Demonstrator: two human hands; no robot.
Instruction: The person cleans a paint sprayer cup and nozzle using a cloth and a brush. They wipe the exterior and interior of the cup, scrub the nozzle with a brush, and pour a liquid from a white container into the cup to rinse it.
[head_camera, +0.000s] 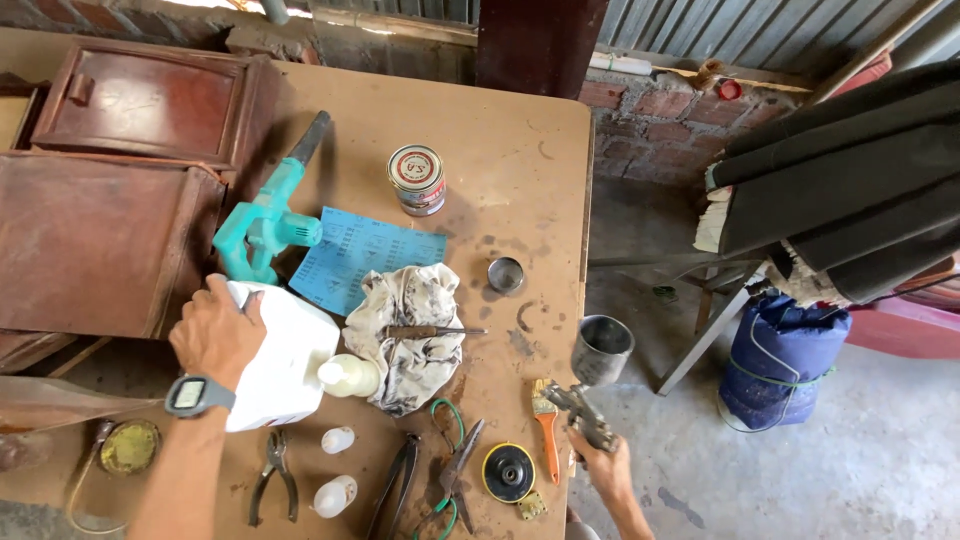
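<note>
My left hand (215, 335) grips the handle end of a white plastic jug (285, 360) lying tilted on the brown table (500, 150), its capped neck toward a stained rag (412, 330). A watch sits on that wrist. My right hand (600, 462) holds a metal spray gun (585, 400) by its grip, off the table's right edge, its open metal cup (603, 345) upright on top. A screwdriver (430, 331) lies on the rag.
On the table: a teal blower (265, 225), blue paper sheet (360, 255), small paint tin (417, 180), round lid (506, 275), orange-handled brush (547, 430), pliers (272, 475), pincers (400, 485), scissors, two small white bottles, a sanding disc (508, 472). Dark wooden cabinets stand left, a blue sack (780, 360) on the floor right.
</note>
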